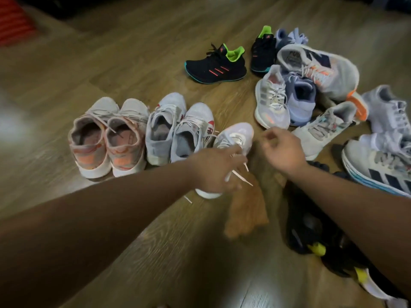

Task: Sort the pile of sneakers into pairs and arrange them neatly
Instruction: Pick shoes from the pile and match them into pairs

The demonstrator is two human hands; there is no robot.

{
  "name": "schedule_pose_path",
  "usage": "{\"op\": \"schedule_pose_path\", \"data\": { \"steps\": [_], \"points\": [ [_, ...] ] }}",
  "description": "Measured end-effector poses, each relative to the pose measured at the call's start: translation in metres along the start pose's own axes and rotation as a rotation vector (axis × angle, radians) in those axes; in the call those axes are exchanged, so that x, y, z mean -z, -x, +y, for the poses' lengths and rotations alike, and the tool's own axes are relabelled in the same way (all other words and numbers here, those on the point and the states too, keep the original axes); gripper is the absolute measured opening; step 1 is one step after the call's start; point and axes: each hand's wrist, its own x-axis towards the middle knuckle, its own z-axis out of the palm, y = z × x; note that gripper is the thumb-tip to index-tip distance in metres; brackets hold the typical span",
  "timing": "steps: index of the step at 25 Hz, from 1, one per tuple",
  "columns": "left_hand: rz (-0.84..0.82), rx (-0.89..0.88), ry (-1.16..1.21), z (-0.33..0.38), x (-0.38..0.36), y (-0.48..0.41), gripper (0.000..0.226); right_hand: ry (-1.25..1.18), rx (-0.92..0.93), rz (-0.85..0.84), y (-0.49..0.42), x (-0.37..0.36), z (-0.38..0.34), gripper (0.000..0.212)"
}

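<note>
Gripping a pale sneaker [236, 135] by the heel in the left hand [213, 172], fingers curled round it, lining it up just beside the grey pair [178, 130] to extend the row, right hand [283, 150] loosely curled, empty, near the pile [322, 70], likely after its mate.

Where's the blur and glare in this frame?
Head view: the black knit sneaker with green heel reads sharp mid-frame; the right hand and the orange-brown fuzzy thing below it are motion-smeared; the left hand holding the white lace-up sneaker is softer-edged; the wooden floor streaks at the left edge, with a pale glare patch there; wide-angle stretch on both forearms.
</note>
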Motion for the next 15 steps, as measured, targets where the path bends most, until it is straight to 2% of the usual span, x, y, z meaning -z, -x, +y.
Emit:
{"op": "schedule_pose_path", "data": {
  "steps": [1,3,4,7,10,14,15],
  "points": [
    [-0.078,-0.009,0.009,0.003,-0.011,-0.005,0.068,0.043,-0.098,-0.045,-0.022,0.004,0.011,0.031],
    [-0.096,0.004,-0.007,0.003,-0.029,-0.011,0.075,0.033,-0.311,-0.179,-0.055,0.003,0.028,0.046],
    [-0.065,0.022,-0.006,0.001,-0.034,-0.014,0.076,-0.103,-0.429,-0.196,-0.068,-0.002,0.035,0.049],
    [0.004,0.061,0.006,-0.002,-0.035,-0.018,0.066,-0.709,-0.788,-0.093,-0.091,-0.017,0.035,0.048],
    [0.012,0.042,-0.044,0.001,-0.037,-0.013,0.054,-0.890,-0.855,-0.023,-0.113,-0.024,0.040,0.050],
    [0.026,0.018,-0.028,-0.001,-0.043,-0.011,0.046,-0.916,-0.868,0.058,-0.133,-0.025,0.046,0.041],
    [0.025,0.023,-0.025,-0.002,-0.042,-0.011,0.045,-0.825,-0.840,0.044,-0.136,-0.022,0.046,0.042]
  ]
}}
